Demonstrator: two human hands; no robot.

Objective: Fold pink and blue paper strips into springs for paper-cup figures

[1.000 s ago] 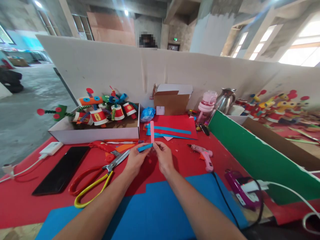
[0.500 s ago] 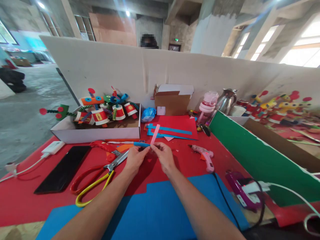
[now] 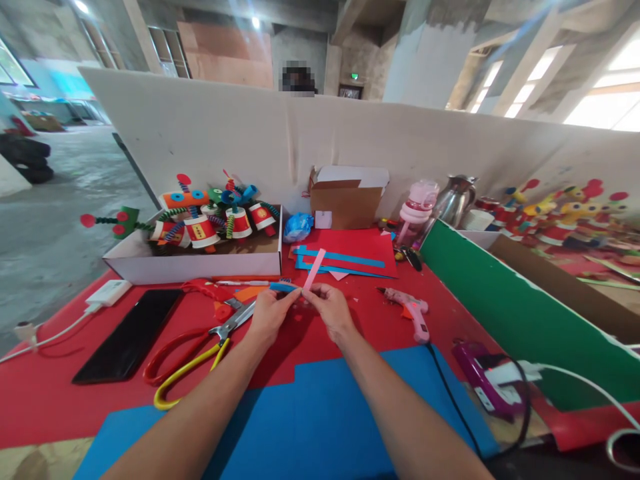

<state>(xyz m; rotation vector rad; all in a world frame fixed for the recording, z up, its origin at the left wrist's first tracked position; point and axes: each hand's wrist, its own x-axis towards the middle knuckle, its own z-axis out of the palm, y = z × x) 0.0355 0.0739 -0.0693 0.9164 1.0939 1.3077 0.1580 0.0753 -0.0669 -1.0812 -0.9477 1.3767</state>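
My left hand [image 3: 271, 312] pinches a blue paper strip [image 3: 284, 287], whose free end points left. In my right hand [image 3: 330, 310], thumb and fingers close on a pink paper strip [image 3: 315, 268] that stands up and leans right. The two strips meet at my fingertips, above the red tabletop [image 3: 320, 357]; how they join there is hidden. Scissors [image 3: 220, 332] with one red and one yellow handle lie beside my left hand, their blade tips out of sight behind it. A pink glue gun [image 3: 410, 310] rests to the right of my right hand.
Left stand a white box [image 3: 200, 269] of paper-cup figures, a black phone [image 3: 129, 337] and a white adapter [image 3: 109, 293]. Behind my hands lie red sheets [image 3: 363, 248] and blue strips. Blue sheets [image 3: 320, 420] lie in front. A green-sided box [image 3: 500, 313] and purple power socket [image 3: 487, 380] stand right.
Both hands keep their pinch on the strips, with barely any movement. The pink strip leans slightly more to the right, and the whole view has shifted a little.
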